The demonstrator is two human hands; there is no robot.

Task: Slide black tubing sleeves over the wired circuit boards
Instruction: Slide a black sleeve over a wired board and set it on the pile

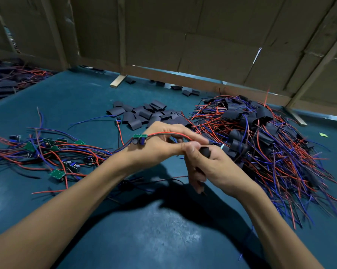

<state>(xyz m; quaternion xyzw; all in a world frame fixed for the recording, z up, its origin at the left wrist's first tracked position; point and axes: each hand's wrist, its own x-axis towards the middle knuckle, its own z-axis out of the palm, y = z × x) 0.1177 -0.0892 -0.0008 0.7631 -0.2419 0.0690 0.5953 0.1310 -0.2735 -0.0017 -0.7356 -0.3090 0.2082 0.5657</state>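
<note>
2 hands meet mid-table — right hand [208, 167] grips a sleeve [204, 152], mostly hidden; left hand [163, 144] pinches wires [169, 134], board [140, 139] resting on its back.

Teal table mat [148, 239]; cardboard wall [183, 35] behind; green scrap [323, 135] at right.

Both forearms bare; left hand [159, 146], right hand [208, 167] ungloved.

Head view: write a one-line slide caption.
Both hands feed a circuit board's red wires into a black sleeve above the blue table.
</note>
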